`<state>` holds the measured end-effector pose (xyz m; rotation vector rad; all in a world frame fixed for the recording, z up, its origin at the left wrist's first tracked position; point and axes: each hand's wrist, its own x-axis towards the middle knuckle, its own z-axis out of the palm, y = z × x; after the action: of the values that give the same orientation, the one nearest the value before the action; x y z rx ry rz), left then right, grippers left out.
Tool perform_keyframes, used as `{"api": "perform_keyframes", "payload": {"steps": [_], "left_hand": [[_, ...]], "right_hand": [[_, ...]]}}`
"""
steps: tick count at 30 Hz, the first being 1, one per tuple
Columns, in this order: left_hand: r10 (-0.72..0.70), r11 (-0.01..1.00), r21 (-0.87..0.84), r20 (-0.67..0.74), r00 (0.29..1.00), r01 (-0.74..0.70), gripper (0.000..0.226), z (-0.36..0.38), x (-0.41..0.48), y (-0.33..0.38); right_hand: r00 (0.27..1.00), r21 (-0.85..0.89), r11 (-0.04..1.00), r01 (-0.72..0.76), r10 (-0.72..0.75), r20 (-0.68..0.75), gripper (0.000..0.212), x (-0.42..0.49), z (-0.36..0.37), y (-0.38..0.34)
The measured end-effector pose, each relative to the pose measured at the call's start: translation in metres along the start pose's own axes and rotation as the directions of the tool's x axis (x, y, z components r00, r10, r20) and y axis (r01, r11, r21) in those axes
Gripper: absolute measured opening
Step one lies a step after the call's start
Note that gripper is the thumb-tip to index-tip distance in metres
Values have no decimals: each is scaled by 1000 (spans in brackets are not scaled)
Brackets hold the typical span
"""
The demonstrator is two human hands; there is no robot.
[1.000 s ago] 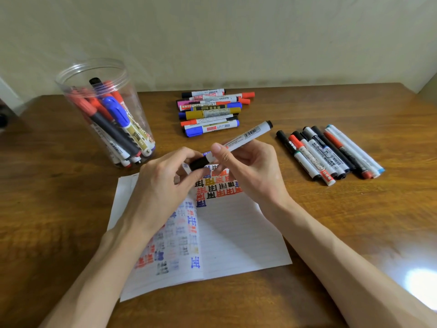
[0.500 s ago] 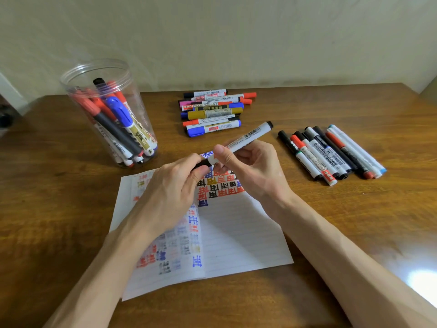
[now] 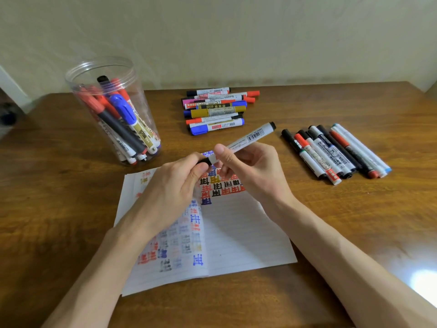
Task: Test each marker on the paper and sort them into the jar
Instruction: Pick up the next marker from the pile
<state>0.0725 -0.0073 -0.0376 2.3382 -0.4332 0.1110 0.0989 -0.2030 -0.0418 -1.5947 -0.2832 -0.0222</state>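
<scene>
A white marker (image 3: 250, 137) with a black end is held slantwise above the top of the lined paper (image 3: 238, 235). My right hand (image 3: 250, 169) grips its barrel between thumb and fingers. My left hand (image 3: 172, 192) curls its fingers round the black cap (image 3: 203, 161) at the marker's lower end. The paper carries several test marks in red, black, blue and yellow. A clear plastic jar (image 3: 142, 129) at the back left holds several markers.
A pile of markers (image 3: 216, 110) lies behind the hands at the table's middle back. A row of markers (image 3: 335, 152) lies to the right. The wooden table (image 3: 354, 221) meets a pale wall at the back. A bright glare sits at the lower right.
My left hand has closed more tightly over the black cap end, which is now mostly hidden. The marker and my right hand have hardly moved.
</scene>
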Motion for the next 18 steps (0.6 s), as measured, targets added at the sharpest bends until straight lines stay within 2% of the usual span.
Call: {"api": "perform_keyframes", "payload": {"steps": [3, 10, 18], "left_hand": [[19, 999, 28, 56, 998, -21, 28, -2, 1, 0], [6, 993, -115, 137, 991, 10, 34, -7, 3, 1], [-6, 954, -290, 233, 972, 76, 39, -13, 2, -1]], "right_hand": [[999, -77, 997, 16, -13, 50, 21, 3, -5, -3], [992, -118, 992, 36, -21, 127, 23, 8, -15, -8], [973, -17, 998, 64, -59, 221, 23, 8, -22, -8]]}}
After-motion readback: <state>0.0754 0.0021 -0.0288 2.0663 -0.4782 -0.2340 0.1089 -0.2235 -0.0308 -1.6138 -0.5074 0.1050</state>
